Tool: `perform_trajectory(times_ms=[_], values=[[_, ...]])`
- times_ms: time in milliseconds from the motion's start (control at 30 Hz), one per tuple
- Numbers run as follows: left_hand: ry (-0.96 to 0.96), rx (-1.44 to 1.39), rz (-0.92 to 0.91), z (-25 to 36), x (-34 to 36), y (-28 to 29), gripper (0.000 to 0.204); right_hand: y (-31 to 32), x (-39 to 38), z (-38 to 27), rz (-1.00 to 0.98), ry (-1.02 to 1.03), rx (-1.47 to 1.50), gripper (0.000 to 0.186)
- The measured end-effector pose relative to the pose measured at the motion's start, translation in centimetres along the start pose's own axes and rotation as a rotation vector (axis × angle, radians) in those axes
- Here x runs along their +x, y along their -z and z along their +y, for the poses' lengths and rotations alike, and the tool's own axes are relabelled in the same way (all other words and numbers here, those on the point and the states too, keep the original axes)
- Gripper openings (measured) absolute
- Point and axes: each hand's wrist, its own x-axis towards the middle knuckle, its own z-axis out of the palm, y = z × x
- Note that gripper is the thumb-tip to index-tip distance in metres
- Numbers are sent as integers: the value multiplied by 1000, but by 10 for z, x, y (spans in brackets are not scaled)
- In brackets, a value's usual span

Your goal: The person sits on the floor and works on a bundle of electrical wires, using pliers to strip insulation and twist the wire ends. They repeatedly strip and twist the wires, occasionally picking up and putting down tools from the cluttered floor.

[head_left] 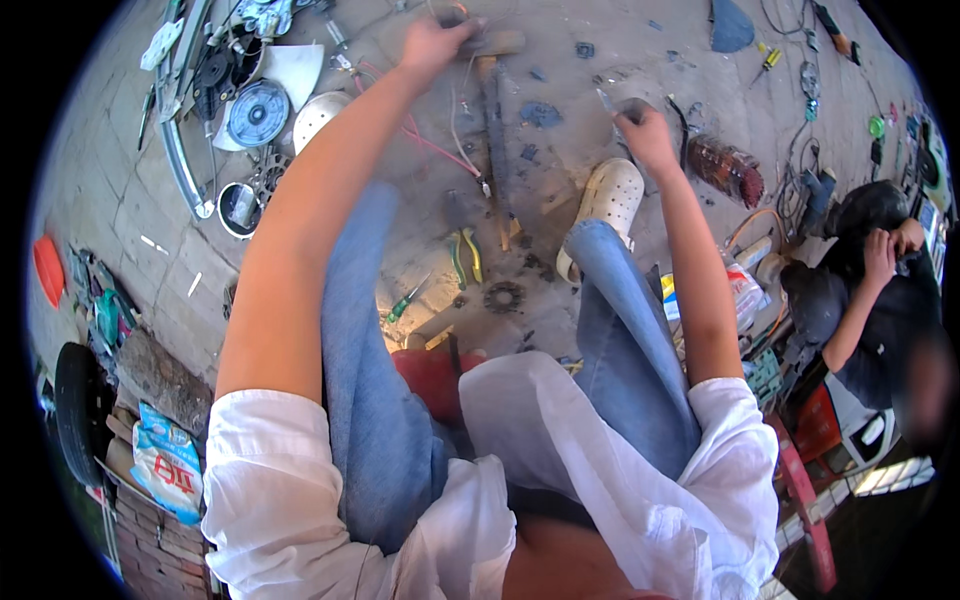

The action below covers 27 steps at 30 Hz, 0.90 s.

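A loose white shirt [560,420], its short left sleeve [268,480] toward eight o'clock and short right sleeve [735,440] toward four; faded blue jeans [375,430]; off-white clogs [612,190] with round vent holes, one near two o'clock, one near eleven. Left hand [433,48] and right hand [645,135] bare.

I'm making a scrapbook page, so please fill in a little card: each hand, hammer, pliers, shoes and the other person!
Left hand: by the hammer; grip unclear
Right hand: at a thin pale piece; grip unclear
Hammer: lying between the shoes
Pliers: one green handle, one yellow; near the hammer
Shoes: pale clogs with holes
Other person: off to the right
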Motion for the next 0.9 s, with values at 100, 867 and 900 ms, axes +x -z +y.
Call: perform_trajectory(times_ms=[100, 867, 900], values=[[-19, 58, -9, -2, 6, 4, 22, -32, 3, -40, 21, 233, -45, 27], [-61, -178, 270, 12, -38, -33, 24, -136, -3, -134, 42, -279, 1045, 21], [-52, -201, 273, 14, -40, -33, 24, -138, 0, -133, 23, -298, 1101, 21]])
